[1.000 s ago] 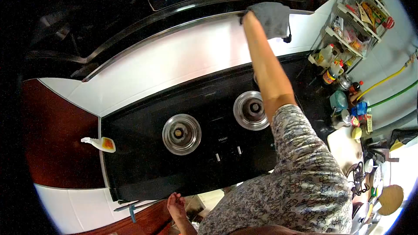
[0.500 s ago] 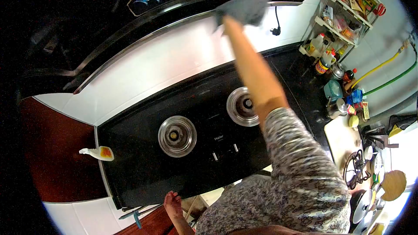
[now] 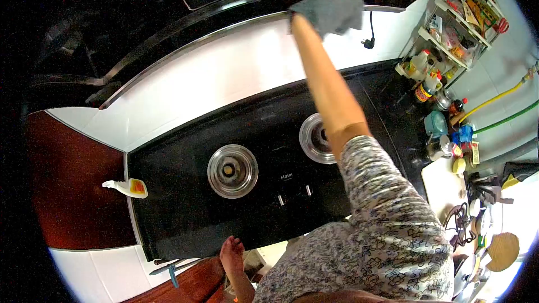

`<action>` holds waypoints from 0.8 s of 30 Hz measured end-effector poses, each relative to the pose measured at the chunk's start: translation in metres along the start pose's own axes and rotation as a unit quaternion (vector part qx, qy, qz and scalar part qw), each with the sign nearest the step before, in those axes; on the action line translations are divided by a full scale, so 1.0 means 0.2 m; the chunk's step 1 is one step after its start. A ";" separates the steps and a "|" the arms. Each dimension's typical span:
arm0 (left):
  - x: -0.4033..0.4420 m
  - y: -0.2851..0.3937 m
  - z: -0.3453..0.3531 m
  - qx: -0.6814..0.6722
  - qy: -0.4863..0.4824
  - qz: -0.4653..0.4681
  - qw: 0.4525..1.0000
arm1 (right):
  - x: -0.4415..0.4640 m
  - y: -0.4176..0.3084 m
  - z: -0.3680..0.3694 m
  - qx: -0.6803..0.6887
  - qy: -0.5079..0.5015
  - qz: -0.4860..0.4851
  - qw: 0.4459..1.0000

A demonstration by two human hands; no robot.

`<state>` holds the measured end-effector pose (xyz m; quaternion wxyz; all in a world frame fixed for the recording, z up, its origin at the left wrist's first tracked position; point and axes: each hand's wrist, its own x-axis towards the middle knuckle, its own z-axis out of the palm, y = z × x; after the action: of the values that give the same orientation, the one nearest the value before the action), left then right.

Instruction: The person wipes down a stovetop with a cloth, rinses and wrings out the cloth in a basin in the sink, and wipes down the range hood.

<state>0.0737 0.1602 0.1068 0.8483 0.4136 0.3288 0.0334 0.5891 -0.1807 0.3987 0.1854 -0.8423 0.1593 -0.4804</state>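
Note:
My right arm reaches up to the bottom edge of the range hood (image 3: 247,7). A grey cloth (image 3: 332,12) is in my right hand (image 3: 297,21), pressed against the hood's edge and the top of the white wall; the cloth hides most of the fingers. Low down, by the front edge of the black counter, is my left hand (image 3: 232,250). Its fingers are loosely bent and slightly apart, with nothing seen in them. Under my right arm lies the black gas stove, with a left burner (image 3: 232,171) and a right burner (image 3: 315,139), the latter partly covered by the arm.
A spray bottle (image 3: 128,188) lies at the counter's left end. A black plug (image 3: 368,42) hangs on the wall. To the right are a shelf rack (image 3: 449,50), several sauce bottles, a white cutting board (image 3: 441,182) and pans.
The view has shifted slightly. My right hand has slid the grey cloth a little along the hood's edge. My left hand stays low by the counter's front.

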 end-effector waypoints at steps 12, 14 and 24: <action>-0.01 0.07 0.13 0.017 -0.022 0.003 1.000 | -0.30 -0.28 -0.06 0.057 -0.164 -0.326 0.929; -0.06 0.08 0.16 0.015 0.014 0.009 1.000 | -0.07 -0.06 -0.07 0.007 -0.144 -0.279 0.949; -0.18 -0.09 -0.25 -0.028 0.120 -0.001 0.992 | 0.29 0.17 -0.15 -0.151 -0.071 -0.015 0.986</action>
<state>0.0115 0.1699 0.0907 0.8140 0.3822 0.4277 0.0917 0.5874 -0.2415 0.4407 0.0596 -0.8950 0.2042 -0.3921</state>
